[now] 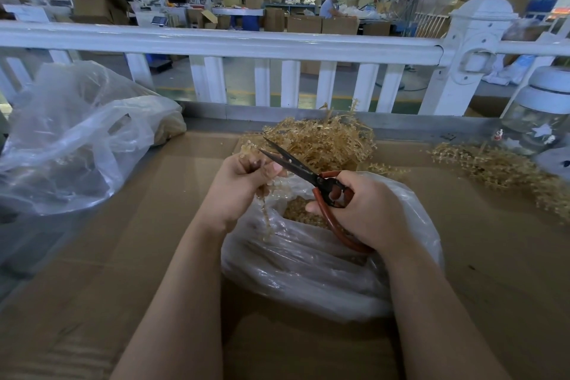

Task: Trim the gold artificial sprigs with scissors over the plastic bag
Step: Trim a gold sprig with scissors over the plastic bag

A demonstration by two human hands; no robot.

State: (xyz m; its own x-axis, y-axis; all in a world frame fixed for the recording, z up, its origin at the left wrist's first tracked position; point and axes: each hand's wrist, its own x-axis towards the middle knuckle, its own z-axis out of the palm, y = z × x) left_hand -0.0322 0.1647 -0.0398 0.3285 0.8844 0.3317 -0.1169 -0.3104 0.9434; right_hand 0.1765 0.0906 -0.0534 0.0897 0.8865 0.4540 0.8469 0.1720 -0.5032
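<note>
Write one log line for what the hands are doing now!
left hand: holds gold sprig | right hand: holds scissors, blades open | below: plastic bag with trimmings

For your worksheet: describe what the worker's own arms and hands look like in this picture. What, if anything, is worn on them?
Both forearms are bare right down to the bottom edge of the picture, so no sleeves show. The left hand and the right hand wear no gloves. No watch, bracelet or ring can be seen on either wrist or on the fingers that show. The fingernails look short and unpainted.

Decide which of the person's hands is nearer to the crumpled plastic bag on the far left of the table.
Left. The left hand lies right of the crumpled plastic bag, holding a sprig; the right hand is farther right, gripping scissors.
</note>
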